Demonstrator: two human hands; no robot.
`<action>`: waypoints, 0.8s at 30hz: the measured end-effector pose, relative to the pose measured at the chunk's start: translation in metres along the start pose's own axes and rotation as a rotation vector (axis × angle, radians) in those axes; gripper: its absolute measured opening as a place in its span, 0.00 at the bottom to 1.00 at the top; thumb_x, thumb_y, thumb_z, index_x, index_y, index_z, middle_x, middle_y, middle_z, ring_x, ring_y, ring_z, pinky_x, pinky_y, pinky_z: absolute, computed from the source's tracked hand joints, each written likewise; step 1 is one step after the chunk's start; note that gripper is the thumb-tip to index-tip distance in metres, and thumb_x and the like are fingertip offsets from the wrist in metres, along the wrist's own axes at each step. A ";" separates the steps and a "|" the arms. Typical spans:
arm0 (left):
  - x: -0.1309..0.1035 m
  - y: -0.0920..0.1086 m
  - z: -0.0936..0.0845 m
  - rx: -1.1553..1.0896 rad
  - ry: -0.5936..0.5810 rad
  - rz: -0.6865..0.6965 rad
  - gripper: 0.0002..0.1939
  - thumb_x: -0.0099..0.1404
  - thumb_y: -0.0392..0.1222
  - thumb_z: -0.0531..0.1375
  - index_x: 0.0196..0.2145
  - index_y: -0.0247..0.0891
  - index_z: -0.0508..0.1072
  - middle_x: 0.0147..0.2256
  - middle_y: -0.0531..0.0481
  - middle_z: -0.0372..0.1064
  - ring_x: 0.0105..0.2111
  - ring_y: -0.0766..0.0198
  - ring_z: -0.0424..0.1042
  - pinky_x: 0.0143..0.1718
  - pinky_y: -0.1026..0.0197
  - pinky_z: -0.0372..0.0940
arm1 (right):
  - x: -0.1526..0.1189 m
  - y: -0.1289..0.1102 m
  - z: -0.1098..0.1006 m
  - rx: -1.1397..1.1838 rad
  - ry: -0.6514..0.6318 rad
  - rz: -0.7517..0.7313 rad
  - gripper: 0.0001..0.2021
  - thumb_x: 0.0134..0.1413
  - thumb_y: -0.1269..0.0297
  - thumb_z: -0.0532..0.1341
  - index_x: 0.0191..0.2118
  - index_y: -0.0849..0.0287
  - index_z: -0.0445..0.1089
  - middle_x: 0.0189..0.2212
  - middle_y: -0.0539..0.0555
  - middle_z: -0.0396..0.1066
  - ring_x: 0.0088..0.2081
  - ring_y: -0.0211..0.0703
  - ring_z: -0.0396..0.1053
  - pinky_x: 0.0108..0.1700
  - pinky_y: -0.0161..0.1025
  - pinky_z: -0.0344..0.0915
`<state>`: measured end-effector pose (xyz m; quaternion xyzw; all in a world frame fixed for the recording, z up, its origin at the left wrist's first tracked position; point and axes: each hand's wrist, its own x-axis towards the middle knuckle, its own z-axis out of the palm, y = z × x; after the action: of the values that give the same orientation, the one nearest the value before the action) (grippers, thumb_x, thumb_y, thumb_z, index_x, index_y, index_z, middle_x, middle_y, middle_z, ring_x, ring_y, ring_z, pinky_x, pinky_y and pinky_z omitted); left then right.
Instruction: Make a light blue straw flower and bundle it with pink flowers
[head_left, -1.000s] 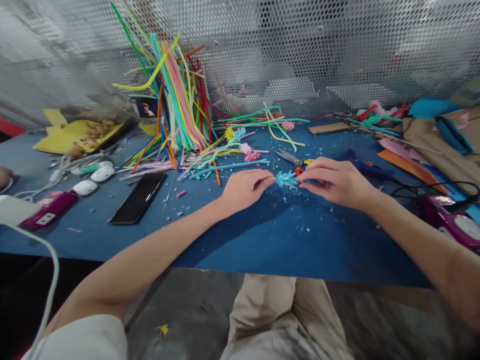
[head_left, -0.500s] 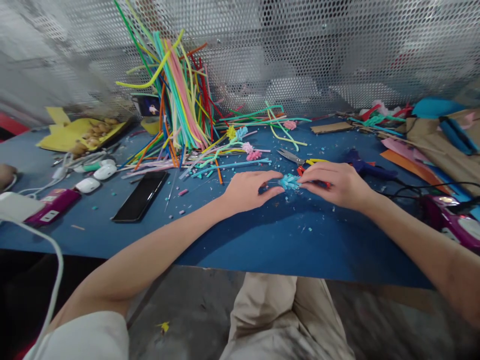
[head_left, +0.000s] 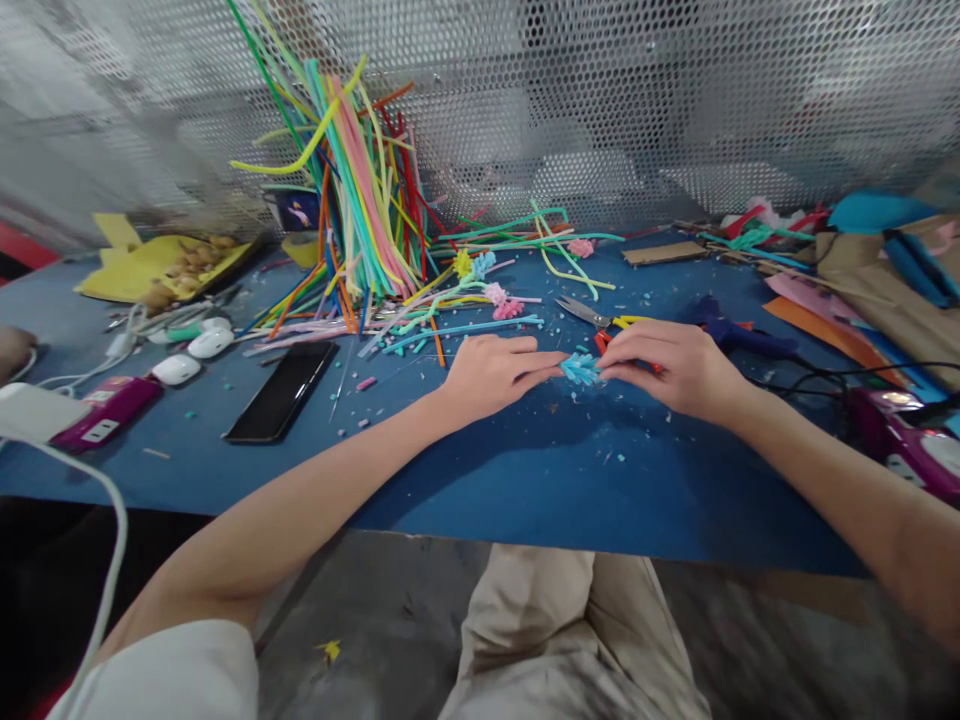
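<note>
Head view: blue fuzzy piece sits right of the frame's middle, between both hands, just above the tabletop. Left hand: grip pinched, thumb and finger on the piece's left end. Right hand: grip pinched on its right end.

Containers: yellow tray, upper left, shallow, holds a heap of small brown lumps; too small to say what. Tall bunch of coloured pipe cleaners stands upper left of middle; can't tell if a cup holds it, base is crowded by more strands.

Loose near center: small pink flower, yellow flower above it, cut bits scattered around. Scissors lie just behind the right hand, handles partly hidden by it. Glue gun is right of that hand.

Left side: black phone lies flat; purple power strip with white charger on it. Upper right: crumpled brown paper, blue case on top.
</note>
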<state>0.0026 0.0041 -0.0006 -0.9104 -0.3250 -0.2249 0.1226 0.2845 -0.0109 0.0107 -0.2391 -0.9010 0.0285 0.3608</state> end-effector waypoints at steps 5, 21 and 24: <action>0.000 -0.002 0.000 0.042 0.062 0.102 0.17 0.76 0.56 0.52 0.51 0.56 0.79 0.27 0.56 0.68 0.26 0.70 0.65 0.31 0.60 0.52 | 0.002 0.000 -0.001 0.037 -0.057 0.003 0.05 0.65 0.67 0.61 0.42 0.55 0.75 0.38 0.54 0.78 0.40 0.44 0.75 0.47 0.44 0.71; 0.002 0.001 -0.003 -0.088 0.005 -0.054 0.21 0.77 0.56 0.51 0.49 0.48 0.81 0.32 0.54 0.76 0.31 0.69 0.72 0.32 0.63 0.54 | -0.001 -0.005 -0.005 0.009 0.042 0.084 0.08 0.61 0.67 0.64 0.45 0.55 0.73 0.38 0.54 0.76 0.35 0.42 0.73 0.40 0.42 0.72; 0.002 0.001 -0.002 -0.087 0.000 -0.043 0.20 0.76 0.56 0.51 0.50 0.48 0.80 0.32 0.54 0.76 0.31 0.69 0.72 0.32 0.63 0.55 | 0.001 -0.005 -0.003 -0.019 0.070 0.062 0.06 0.61 0.68 0.64 0.44 0.54 0.74 0.38 0.53 0.78 0.38 0.43 0.75 0.43 0.42 0.72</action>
<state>0.0036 0.0032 0.0022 -0.9076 -0.3345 -0.2414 0.0782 0.2839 -0.0154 0.0143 -0.2710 -0.8804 0.0228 0.3886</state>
